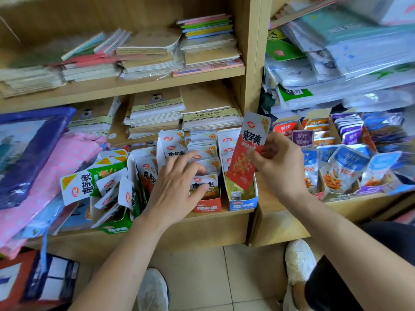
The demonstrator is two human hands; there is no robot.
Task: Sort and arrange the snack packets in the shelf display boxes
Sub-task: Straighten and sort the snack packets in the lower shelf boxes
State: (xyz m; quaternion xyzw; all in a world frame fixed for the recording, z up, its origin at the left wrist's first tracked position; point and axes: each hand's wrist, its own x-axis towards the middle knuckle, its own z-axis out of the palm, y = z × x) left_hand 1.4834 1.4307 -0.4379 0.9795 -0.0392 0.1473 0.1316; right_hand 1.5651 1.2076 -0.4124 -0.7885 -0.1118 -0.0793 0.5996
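My right hand (278,162) pinches the red packet (243,158) by its right edge, thumb in front and fingers (275,140) curled behind it; the packet stands nearly upright, leaning a little to the right, with its lower end hanging over the blue box (242,205) on the shelf (202,223); my left hand (175,185) is on the red box (207,206) just beside it, thumb against the face of the front packets (208,184) and fingers curved over their tops, so it holds that front bunch together

The packet's colour matches the red box rather than the blue one, so I judge it belongs there; to do this well I would use the left hand to tip the bunch forward and open a clear slot behind it; then I would swing the packet left, bottom edge first and printed side forward like its neighbours, and let it slide down until it sits level with the row; gripping by the edge keeps my right fingers out of the slot; I should not let go while it hangs over the blue box, or it will drop among the wrong packets; the foil looks slippery and limp, so a crowded row may buckle it; the green box (116,228) to the left holds a loose tumble of packets leaning every way, and that looks like work still to come
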